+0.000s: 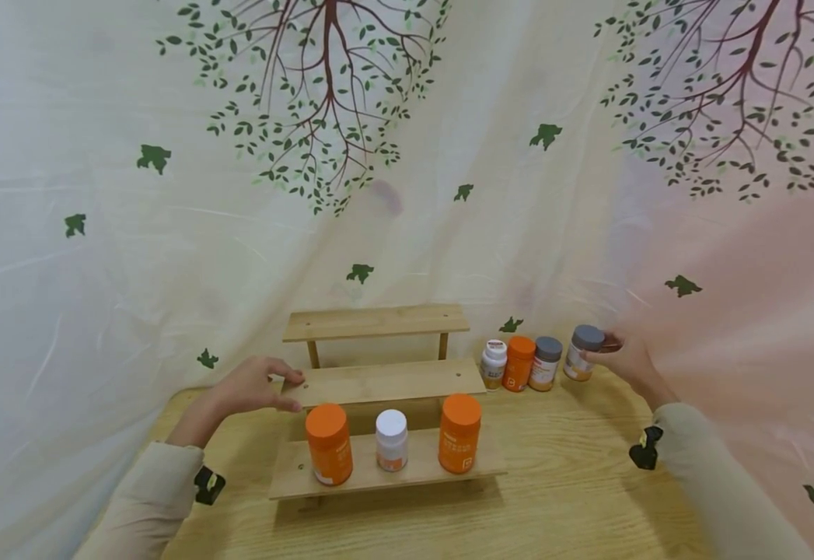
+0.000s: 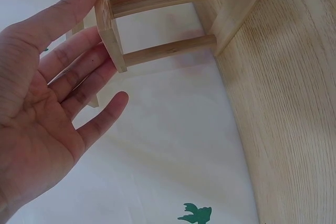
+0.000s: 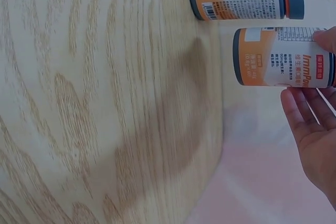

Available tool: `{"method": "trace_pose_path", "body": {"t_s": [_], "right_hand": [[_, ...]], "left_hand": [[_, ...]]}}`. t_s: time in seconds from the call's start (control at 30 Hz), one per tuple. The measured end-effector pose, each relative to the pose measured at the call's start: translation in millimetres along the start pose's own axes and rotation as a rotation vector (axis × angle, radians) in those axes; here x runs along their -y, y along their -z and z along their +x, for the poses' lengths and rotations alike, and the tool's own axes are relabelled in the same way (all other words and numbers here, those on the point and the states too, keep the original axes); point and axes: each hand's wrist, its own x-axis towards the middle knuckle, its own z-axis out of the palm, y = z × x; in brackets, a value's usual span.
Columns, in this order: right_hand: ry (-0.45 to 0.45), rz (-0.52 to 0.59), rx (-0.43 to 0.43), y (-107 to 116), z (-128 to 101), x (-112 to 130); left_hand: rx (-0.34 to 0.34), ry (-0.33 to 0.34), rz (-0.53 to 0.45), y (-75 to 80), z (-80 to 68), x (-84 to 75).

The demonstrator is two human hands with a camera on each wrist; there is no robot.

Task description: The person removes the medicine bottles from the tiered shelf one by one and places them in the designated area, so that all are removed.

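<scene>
A three-tier wooden shelf (image 1: 386,381) stands on the table. My left hand (image 1: 256,385) holds the left end of its middle board; in the left wrist view the thumb lies on one face and several fingers against the other. At the far right, my right hand (image 1: 627,362) grips a grey-lidded supplement bottle (image 1: 578,364) near its top. The right wrist view shows this bottle's orange-and-white label (image 3: 283,59) between thumb and fingers. Just left of it stands another grey-lidded bottle (image 1: 545,365), apart from the held one.
On the lowest board stand a left orange bottle (image 1: 330,447), a small white bottle (image 1: 392,443) and a right orange bottle (image 1: 459,435). Beside the shelf are a white-capped bottle (image 1: 494,365) and an orange bottle (image 1: 518,365). A printed curtain (image 1: 239,257) hangs behind the wooden table (image 1: 560,482).
</scene>
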Motion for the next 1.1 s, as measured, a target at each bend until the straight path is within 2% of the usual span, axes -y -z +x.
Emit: {"method": "trace_pose_path", "body": {"t_s": [0.13, 0.33, 0.73, 0.87, 1.1], "right_hand": [[0.012, 0.003, -0.012, -3.6, -0.3, 1.1], [0.041, 0.042, 0.021, -9.7, -1.1, -1.7], [0.064, 0.08, 0.018, -18.6, -2.1, -12.2], [0.049, 0.057, 0.02, -21.0, -3.2, -15.0], [0.078, 0.049, 0.032, -24.8, -4.2, -17.5]], "left_hand": [[-0.001, 0.01, 0.006, 0.1, -0.2, -0.1], [-0.013, 0.044, 0.02, -0.7, 0.5, 0.8], [-0.015, 0.057, 0.023, -2.2, 2.5, 1.8], [-0.016, 0.054, 0.02, -3.1, 2.0, 2.8], [-0.017, 0.055, 0.022, -3.3, 1.7, 3.9]]}}
